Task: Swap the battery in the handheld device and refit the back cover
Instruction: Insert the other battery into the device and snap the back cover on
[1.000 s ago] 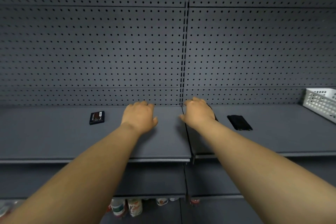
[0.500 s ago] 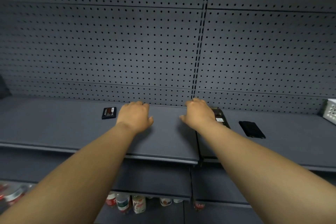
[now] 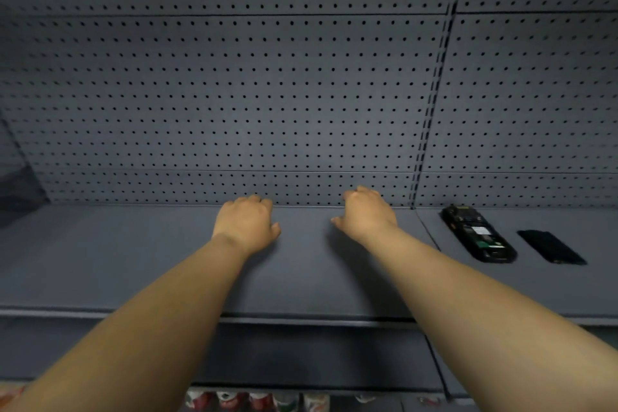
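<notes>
Left hand (image 3: 246,226) and right hand (image 3: 367,216) rest knuckles-up on shelf (image 3: 133,261), fingers curled, gripping nothing. Device (image 3: 478,233) lies back-up beside cover (image 3: 551,247), right of both hands, probably laid out for reassembly.

shelf (image 3: 133,261): matt grey, smooth, looks like painted metal
back panel (image 3: 234,94): same matt grey finish, perforated with small holes
handheld device (image 3: 478,234): black plastic, slightly glossy, back open with paper-like labels
back cover (image 3: 551,247): black, smooth, faint sheen
</notes>
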Tool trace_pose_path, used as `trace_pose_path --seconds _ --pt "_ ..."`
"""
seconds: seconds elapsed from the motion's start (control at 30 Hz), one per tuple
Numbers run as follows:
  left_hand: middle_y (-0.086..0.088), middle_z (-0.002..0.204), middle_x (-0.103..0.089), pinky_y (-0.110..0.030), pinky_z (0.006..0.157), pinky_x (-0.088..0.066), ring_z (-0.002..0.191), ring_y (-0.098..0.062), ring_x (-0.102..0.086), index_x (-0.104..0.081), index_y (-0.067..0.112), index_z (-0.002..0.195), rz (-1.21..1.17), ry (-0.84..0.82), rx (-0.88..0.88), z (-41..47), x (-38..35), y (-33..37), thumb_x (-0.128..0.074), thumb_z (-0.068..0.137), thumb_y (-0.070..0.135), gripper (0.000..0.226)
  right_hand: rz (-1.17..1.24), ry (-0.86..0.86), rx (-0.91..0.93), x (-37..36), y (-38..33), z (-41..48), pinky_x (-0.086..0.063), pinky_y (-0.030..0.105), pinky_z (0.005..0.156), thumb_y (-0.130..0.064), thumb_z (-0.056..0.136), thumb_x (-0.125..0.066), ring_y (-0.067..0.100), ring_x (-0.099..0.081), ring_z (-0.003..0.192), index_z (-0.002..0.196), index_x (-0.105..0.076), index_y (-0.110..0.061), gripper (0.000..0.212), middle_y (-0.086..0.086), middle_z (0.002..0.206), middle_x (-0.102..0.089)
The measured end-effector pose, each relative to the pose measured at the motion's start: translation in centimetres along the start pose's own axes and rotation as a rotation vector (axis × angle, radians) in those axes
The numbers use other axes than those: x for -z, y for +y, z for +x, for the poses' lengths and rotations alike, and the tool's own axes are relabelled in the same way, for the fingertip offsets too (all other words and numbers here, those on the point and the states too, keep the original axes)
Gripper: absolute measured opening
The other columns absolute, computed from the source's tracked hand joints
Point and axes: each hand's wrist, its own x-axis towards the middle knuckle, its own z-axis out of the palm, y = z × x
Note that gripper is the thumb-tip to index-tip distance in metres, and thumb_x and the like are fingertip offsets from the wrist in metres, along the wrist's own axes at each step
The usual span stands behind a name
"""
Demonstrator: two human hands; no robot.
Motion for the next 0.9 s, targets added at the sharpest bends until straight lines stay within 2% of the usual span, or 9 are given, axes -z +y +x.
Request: trace_pose_path --seconds 0.23,0.43,0.53,0.7,0.9 --pt "-0.009 0.124 -0.058 -0.037 0.095 -0.043 0.115 -0.027 -0.054 -0.053 0.013 0.125 0.009 -0.021 -0.055 1.0 -1.9 -7.9 -0.044 0.092 0.042 0.044 0.048 -0.02 -0.045 -3.5 -7.9 1.4 -0.044 0.038 0.099 -0.036 0.089 -0.057 0.028 -0.041 0.128 0.13 -0.051 -0.01 0.048 0.01 0.134 -0.048" --pt "-0.009 0.124 -0.058 -0.037 0.096 -0.042 0.115 -0.027 -0.054 -0.052 0.013 0.124 0.013 -0.044 -0.095 1.2 -3.3 -12.1 -0.043 0.093 0.041 0.043 0.093 -0.085 -0.097 -6.2 -12.6 1.7 -0.046 0.038 0.094 -0.039 0.086 -0.061 0.029 -0.048 0.124 0.127 -0.053 -0.008 0.052 0.011 0.132 -0.051" --pt "-0.009 0.125 -0.057 -0.037 0.096 -0.042 0.116 -0.027 -0.053 -0.051 0.012 0.125 0.007 -0.047 -0.101 1.1 -3.9 -13.3 -0.042 0.093 0.04 0.044 0.1 -0.131 -0.129 -7.2 -13.9 1.7 -0.048 0.036 0.09 -0.043 0.086 -0.06 0.03 -0.053 0.12 0.124 -0.053 -0.008 0.052 0.012 0.129 -0.056" --pt "-0.01 0.126 -0.057 -0.037 0.097 -0.042 0.117 -0.028 -0.052 -0.052 0.013 0.124 -0.014 -0.057 -0.089 0.9 -4.6 -14.7 -0.043 0.092 0.041 0.044 0.1 -0.143 -0.155 -8.3 -15.0 1.6 -0.048 0.037 0.092 -0.047 0.084 -0.062 0.03 -0.054 0.118 0.125 -0.052 -0.008 0.057 0.012 0.127 -0.057" --pt "-0.01 0.126 -0.058 -0.037 0.096 -0.043 0.117 -0.027 -0.053 -0.052 0.013 0.123 -0.025 -0.061 -0.089 0.9 -4.8 -15.2 -0.043 0.091 0.041 0.043 0.102 -0.135 -0.192 -8.9 -15.7 1.7 -0.05 0.038 0.09 -0.044 0.084 -0.064 0.03 -0.056 0.116 0.127 -0.051 -0.008 0.057 0.012 0.126 -0.057"
